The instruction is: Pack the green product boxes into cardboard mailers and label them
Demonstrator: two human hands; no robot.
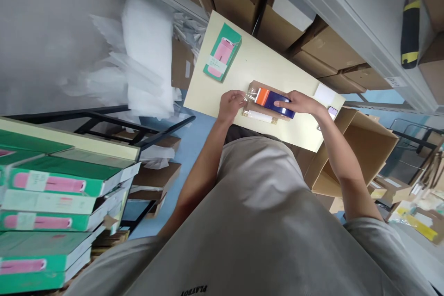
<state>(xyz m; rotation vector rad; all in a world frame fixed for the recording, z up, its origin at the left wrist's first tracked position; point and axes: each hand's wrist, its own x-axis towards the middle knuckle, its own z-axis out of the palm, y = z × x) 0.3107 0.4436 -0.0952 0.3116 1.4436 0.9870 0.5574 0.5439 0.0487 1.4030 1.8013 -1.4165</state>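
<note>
My right hand [299, 101] is wrapped round an orange and navy tape dispenser [262, 96], its toothed edge facing left. At that edge my left hand [231, 106] is closed in a pinch on the end of some clear packing tape [248, 97]. Under the dispenser lies a small flat brown cardboard box [255, 85] with a white label [261, 116] along its near side. Part of the cardboard is hidden by the dispenser and my right hand. A green box with a pink device printed on it [223, 52] lies at the table's left end.
The pale table [277, 67] carries a phone [332, 112] and a white paper [324, 94] at its right end. A large open carton [364, 148] stands at the right. Green boxes [58, 171] are stacked at lower left. A shelf [333, 14] with cartons runs behind.
</note>
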